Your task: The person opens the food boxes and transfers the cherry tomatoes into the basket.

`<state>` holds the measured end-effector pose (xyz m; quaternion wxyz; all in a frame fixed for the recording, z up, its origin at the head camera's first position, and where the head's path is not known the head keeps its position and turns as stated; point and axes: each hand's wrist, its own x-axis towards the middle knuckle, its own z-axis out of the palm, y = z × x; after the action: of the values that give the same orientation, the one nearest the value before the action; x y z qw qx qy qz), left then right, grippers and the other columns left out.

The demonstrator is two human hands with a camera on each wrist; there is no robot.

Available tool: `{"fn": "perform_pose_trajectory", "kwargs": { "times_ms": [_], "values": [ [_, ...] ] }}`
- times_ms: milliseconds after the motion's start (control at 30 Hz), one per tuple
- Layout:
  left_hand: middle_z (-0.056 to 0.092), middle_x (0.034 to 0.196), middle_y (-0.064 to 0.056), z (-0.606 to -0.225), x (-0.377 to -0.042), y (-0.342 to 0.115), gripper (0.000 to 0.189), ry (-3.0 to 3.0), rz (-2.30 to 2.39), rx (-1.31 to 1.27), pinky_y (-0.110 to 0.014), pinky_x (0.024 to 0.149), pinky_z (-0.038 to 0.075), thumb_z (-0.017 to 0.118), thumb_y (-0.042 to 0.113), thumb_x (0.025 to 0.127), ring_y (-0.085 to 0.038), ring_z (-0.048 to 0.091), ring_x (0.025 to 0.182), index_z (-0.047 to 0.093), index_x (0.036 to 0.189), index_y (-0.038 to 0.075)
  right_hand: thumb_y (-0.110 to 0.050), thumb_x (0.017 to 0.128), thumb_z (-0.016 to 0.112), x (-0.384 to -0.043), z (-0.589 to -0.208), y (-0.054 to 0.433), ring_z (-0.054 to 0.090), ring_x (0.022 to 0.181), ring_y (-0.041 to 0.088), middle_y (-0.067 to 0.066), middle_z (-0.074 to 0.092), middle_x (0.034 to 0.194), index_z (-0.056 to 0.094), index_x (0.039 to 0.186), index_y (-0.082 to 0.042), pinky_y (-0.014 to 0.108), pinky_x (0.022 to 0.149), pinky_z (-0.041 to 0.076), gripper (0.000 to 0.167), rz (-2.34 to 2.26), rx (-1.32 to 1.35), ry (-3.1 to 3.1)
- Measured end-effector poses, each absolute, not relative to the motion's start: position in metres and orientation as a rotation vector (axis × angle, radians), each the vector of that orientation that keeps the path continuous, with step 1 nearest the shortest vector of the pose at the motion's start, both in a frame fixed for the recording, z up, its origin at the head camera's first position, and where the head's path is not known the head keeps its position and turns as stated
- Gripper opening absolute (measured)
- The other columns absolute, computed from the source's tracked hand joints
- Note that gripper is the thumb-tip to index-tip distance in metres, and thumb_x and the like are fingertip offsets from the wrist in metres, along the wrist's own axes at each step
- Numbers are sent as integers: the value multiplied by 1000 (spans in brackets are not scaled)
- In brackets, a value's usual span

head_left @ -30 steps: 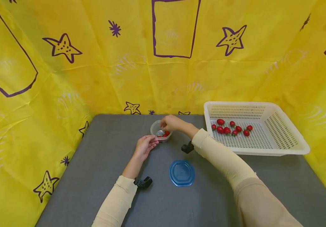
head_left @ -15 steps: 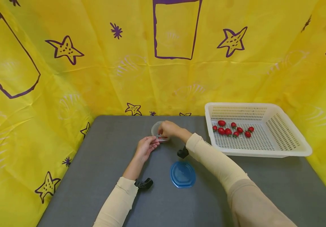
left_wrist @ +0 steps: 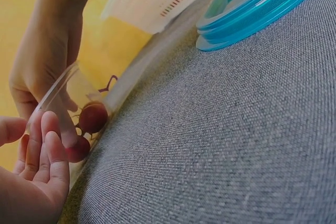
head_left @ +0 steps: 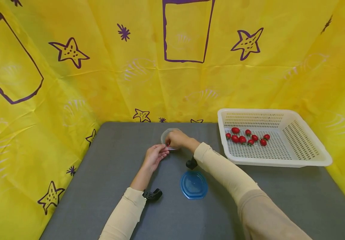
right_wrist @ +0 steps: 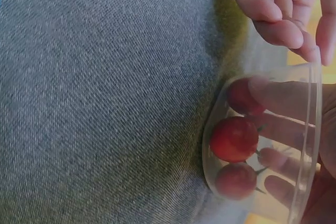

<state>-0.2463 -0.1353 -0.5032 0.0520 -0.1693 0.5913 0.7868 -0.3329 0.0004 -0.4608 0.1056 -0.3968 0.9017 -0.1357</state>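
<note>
A clear round plastic container [head_left: 164,136] stands on the grey table, with several red cherry tomatoes [right_wrist: 234,139] in its bottom. My left hand [head_left: 154,156] pinches the container's near-left rim between thumb and fingers. From the right, my right hand [head_left: 178,139] reaches down inside it. Through the clear wall, the right wrist view shows the thumb and a finger on one cherry tomato [right_wrist: 242,97], while the other fingers hang beside the rest. In the left wrist view, two tomatoes [left_wrist: 93,117] show through the wall. From the head, my right hand hides most of the contents.
A blue lid [head_left: 194,185] lies on the grey table [head_left: 100,200], nearer than the container. At the right, a white perforated basket [head_left: 304,146] holds several more cherry tomatoes [head_left: 242,139]. A yellow patterned cloth [head_left: 100,83] rises behind the table and at both sides.
My right hand has lowered deeper into the container, and its forearm has shifted left. The left hand keeps its hold on the rim. The head view has moved slightly.
</note>
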Motion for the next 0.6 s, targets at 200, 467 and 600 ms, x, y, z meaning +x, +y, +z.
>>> {"fn": "perform_pose_trajectory", "kwargs": {
  "times_ms": [200, 467, 600],
  "values": [
    [69, 73, 3, -503, -246, -136, 11, 1797, 2392, -527, -20, 66, 55, 59, 13, 96, -8, 67, 66, 60, 100, 2, -14, 88, 67, -332, -461, -3, 67, 97, 23, 5, 75, 101, 75, 104, -10, 35, 91, 52, 18, -411, -1124, 2655],
    [69, 72, 3, -503, -246, -136, 12, 1794, 2389, -525, -20, 66, 55, 58, 13, 97, -8, 66, 65, 59, 100, 2, -12, 87, 66, -331, -462, -4, 68, 98, 23, 6, 75, 101, 75, 102, -9, 35, 91, 53, 17, -439, -1101, 2654],
    [69, 73, 4, -499, -244, -137, 13, 1780, 2373, -502, -20, 68, 54, 57, 14, 98, -7, 66, 67, 58, 102, 1, -12, 86, 67, -332, -463, -4, 68, 98, 24, 6, 75, 101, 76, 100, -9, 35, 91, 53, 17, -458, -1106, 2652]
  ]
}}
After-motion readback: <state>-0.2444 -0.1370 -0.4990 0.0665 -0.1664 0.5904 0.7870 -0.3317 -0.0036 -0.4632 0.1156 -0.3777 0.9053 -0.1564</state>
